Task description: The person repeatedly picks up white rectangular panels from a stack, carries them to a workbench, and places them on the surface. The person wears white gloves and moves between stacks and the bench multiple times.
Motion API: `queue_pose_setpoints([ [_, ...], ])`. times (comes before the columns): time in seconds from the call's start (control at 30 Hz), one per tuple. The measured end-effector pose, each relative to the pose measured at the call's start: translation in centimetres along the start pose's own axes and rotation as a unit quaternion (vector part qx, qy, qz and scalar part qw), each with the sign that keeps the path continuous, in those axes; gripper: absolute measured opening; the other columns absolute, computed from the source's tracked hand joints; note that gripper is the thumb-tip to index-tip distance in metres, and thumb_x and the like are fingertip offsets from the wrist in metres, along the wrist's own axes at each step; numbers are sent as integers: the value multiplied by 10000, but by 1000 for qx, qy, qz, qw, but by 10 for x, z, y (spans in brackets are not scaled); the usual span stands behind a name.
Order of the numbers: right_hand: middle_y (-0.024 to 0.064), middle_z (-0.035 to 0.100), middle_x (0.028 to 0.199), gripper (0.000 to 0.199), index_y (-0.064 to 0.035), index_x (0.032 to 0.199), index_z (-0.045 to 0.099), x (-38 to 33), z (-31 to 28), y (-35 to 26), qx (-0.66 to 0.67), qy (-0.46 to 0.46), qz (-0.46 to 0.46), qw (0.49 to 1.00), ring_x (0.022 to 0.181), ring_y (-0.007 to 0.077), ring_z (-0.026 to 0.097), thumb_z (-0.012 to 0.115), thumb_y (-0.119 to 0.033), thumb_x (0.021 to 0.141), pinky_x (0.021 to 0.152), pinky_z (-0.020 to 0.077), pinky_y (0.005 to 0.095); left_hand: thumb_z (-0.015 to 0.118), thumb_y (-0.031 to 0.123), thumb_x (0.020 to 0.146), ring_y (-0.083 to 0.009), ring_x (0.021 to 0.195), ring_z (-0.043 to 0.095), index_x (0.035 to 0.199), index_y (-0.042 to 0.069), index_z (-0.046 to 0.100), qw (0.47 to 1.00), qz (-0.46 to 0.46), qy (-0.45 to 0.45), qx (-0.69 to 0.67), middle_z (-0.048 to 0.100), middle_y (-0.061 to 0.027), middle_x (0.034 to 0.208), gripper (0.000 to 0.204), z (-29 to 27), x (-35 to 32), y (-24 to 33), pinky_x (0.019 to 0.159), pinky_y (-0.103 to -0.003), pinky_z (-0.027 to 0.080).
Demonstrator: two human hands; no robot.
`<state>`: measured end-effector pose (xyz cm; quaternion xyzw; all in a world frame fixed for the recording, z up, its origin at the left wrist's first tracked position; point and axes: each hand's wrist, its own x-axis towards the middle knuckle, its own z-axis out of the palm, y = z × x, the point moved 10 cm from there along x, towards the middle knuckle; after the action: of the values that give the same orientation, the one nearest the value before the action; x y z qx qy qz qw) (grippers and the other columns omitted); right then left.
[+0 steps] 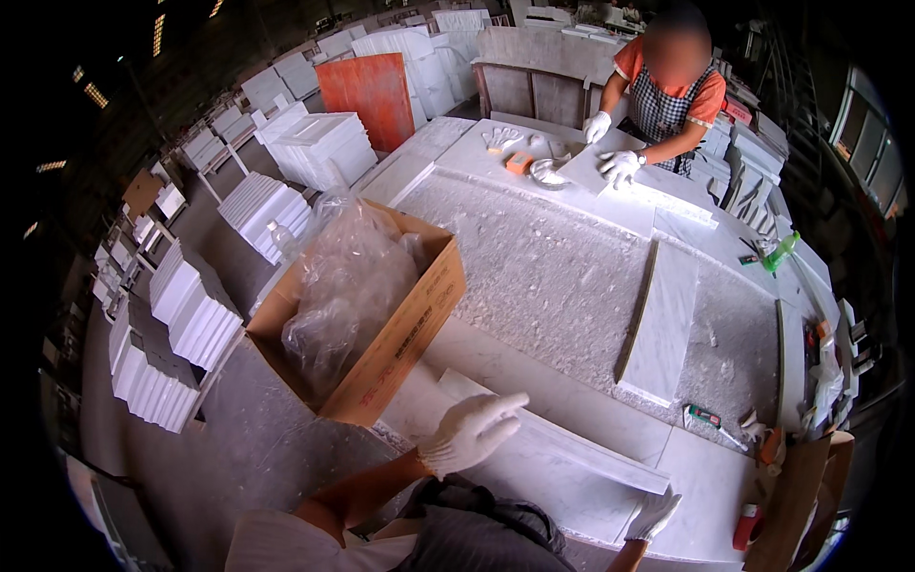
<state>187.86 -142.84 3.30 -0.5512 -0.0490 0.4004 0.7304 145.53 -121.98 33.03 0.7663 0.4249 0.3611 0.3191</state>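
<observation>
Contact with slab (591, 445) is unclear: left hand (472, 435) wide, grip of right hand (654, 517) I cannot tell.

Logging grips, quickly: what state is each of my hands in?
Left hand: open, holding nothing visible.
Right hand: open, at the right end of the near slab; contact unclear.

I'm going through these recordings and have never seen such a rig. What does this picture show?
There is no machine, just a person wearing gloves. A fisheye camera on their head looks down, so straight edges bend.

The left hand is open, with nothing visibly held. The right hand is at the right end of the near white strip; its grip is unclear.

Ahead, another pale slab lies on grit. A cardboard box holds clear plastic. Opposite stands a co-worker.
</observation>
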Motion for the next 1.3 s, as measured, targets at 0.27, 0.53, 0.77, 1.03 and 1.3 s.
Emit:
queue_pose_setpoints([
  [0.27,104,493,1325,648,-35,1338,441,-1,1,2,-15,30,9,999,1214,250,445,271,-544,976,1021,310,402,690,177,810,-278,693,584,1165,72,595,983,138,-110,48,623,-94,786,383,68,-28,36,635,-392,460],
  [0.53,98,456,1377,683,-27,1395,370,-5,10,3,-34,22,-3,999,1224,245,430,364,-547,953,969,344,378,644,209,846,-279,717,574,1119,61,616,975,161,-145,50,601,-101,781,312,86,-46,37,655,-404,450],
  [0.77,92,486,1333,628,-28,1363,431,-3,2,14,-16,36,26,999,1221,231,437,345,-514,974,1033,316,387,636,208,847,-342,627,591,875,73,654,983,-12,-4,182,614,-141,696,140,-13,-32,-27,578,-414,453],
  [1.03,25,415,1439,569,-91,1333,504,0,-13,20,-95,120,19,988,1362,201,275,373,-501,961,1111,131,449,645,196,837,-328,709,621,947,55,662,978,-31,6,206,661,-147,791,180,-18,-32,-34,656,-422,474],
  [1.3,21,572,878,435,-2,1142,574,-26,-7,-26,-11,110,-89,990,807,121,512,441,-383,980,817,409,309,681,163,778,-304,796,590,968,67,656,966,126,-138,178,650,-102,825,215,88,-30,32,777,-436,450],
])
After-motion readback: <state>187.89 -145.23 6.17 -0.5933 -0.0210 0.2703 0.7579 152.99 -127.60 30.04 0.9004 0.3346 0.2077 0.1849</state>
